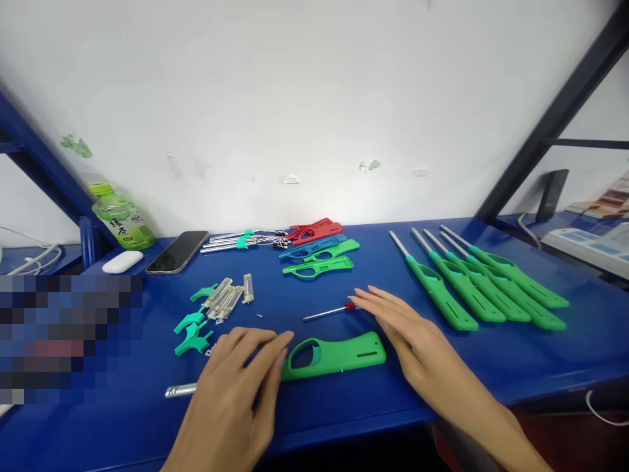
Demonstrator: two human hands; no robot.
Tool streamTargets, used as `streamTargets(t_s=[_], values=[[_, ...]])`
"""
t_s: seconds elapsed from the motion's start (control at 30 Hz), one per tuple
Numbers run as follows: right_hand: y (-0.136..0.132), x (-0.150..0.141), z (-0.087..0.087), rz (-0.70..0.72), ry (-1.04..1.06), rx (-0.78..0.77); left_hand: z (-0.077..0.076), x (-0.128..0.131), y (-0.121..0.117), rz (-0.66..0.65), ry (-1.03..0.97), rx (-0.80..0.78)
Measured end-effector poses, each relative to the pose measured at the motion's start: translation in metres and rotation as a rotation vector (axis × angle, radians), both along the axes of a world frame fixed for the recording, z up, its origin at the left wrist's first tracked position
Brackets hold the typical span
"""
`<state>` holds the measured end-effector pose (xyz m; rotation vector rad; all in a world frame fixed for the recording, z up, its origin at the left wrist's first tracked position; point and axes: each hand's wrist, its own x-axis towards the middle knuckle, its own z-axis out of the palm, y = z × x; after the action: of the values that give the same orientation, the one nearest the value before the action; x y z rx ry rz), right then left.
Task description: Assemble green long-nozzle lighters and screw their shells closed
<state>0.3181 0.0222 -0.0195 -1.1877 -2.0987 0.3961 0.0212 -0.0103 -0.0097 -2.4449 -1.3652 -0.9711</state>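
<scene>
In front of me lies a green utility lighter (pixel 339 356) with a metal barrel tip (pixel 181 391) pointing left. My left hand (pixel 240 387) is closed around its neck, thumb and index finger together, hiding the middle part. My right hand (pixel 405 328) is open beyond the handle's right end, fingers stretched out towards the far left. Its fingertips lie at a small screwdriver (pixel 325 313) and cover most of the red handle; whether they touch it I cannot tell. Teal triggers (pixel 191 331) and clear fuel tanks (pixel 226 298) lie loose past my left hand.
Several finished-looking green lighters (pixel 457 288) lie side by side at the right. Along the back are metal barrels (pixel 228 244), green shells (pixel 319 265), blue shells (pixel 314 246) and red shells (pixel 317 231). A phone (pixel 177 252), white case (pixel 122 262) and bottle (pixel 122 219) stand back left.
</scene>
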Motion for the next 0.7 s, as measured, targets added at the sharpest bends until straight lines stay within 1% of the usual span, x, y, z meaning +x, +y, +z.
streamTargets(t_s=[0.07, 0.13, 0.2, 0.3, 0.4, 0.5, 0.6, 0.7], values=[[0.003, 0.002, -0.001, 0.010, -0.032, 0.008, 0.006, -0.012, 0.006, 0.069, 0.013, 0.050], [0.007, 0.004, -0.001, -0.001, -0.052, 0.017, 0.014, -0.025, 0.015, 0.138, 0.131, 0.051], [0.012, 0.007, -0.002, -0.029, -0.059, 0.027, 0.022, -0.034, 0.025, 0.151, 0.259, -0.010], [0.017, 0.013, -0.003, -0.067, -0.054, 0.030, 0.029, -0.037, 0.041, 0.174, 0.340, -0.089], [0.018, 0.017, -0.004, -0.078, -0.036, 0.013, 0.028, -0.032, 0.054, 0.203, 0.385, -0.181], [0.014, 0.018, -0.001, -0.095, -0.003, 0.000, 0.024, -0.029, 0.062, 0.233, 0.403, -0.249], [0.011, 0.016, 0.004, -0.122, 0.043, 0.010, 0.022, -0.027, 0.064, 0.247, 0.405, -0.269], [0.008, 0.016, 0.009, -0.142, 0.091, 0.034, 0.023, -0.026, 0.063, 0.226, 0.395, -0.259]])
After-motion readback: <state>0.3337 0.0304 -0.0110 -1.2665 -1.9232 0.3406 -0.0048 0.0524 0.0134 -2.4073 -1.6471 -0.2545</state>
